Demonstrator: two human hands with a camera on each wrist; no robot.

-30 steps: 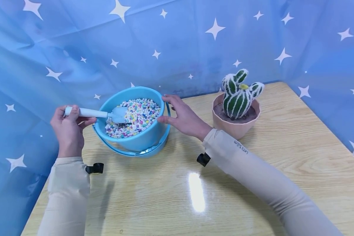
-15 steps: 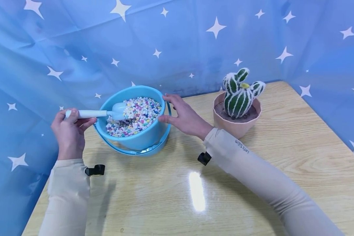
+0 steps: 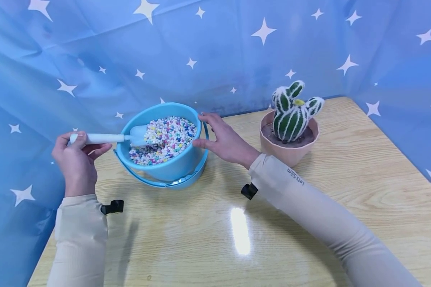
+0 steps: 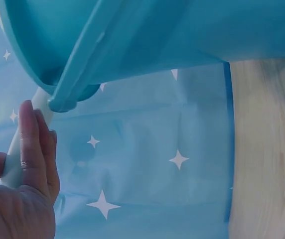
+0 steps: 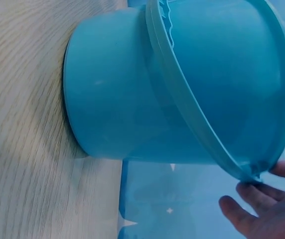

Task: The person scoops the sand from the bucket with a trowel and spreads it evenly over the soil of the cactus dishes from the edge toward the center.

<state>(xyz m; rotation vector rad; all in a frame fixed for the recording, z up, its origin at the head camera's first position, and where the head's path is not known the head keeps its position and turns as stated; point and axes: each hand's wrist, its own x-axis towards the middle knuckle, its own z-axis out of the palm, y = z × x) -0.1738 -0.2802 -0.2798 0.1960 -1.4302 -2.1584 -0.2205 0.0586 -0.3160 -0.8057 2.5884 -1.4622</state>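
A light-blue bucket (image 3: 186, 165) stands on the table, holding many small multicoloured pebble-like pieces (image 3: 177, 133). My left hand (image 3: 75, 165) pinches the pale handle of a scoop (image 3: 138, 135) whose blade is inside the bucket, with pieces lying against its right end. In the left wrist view the thumb and straight fingers (image 4: 32, 144) lie along that handle, just outside the rim. At the bucket's right side my right hand (image 3: 230, 143) holds the rim, thumb and index finger spread along it. Its other fingers sit by the carry-handle's pivot (image 5: 254, 177) in the right wrist view.
A pink pot (image 3: 287, 153) with a fuzzy green-and-white cactus (image 3: 291, 123) stands right of the right hand. Behind the wooden table (image 3: 186, 239) hangs a blue cloth (image 3: 215, 48) with white stars. The bucket's carry-handle (image 3: 172, 184) hangs down at the front.
My left hand has shifted left, drawing the scoop's blade toward the bucket's left side and slightly up. The right hand has kept its place on the rim.
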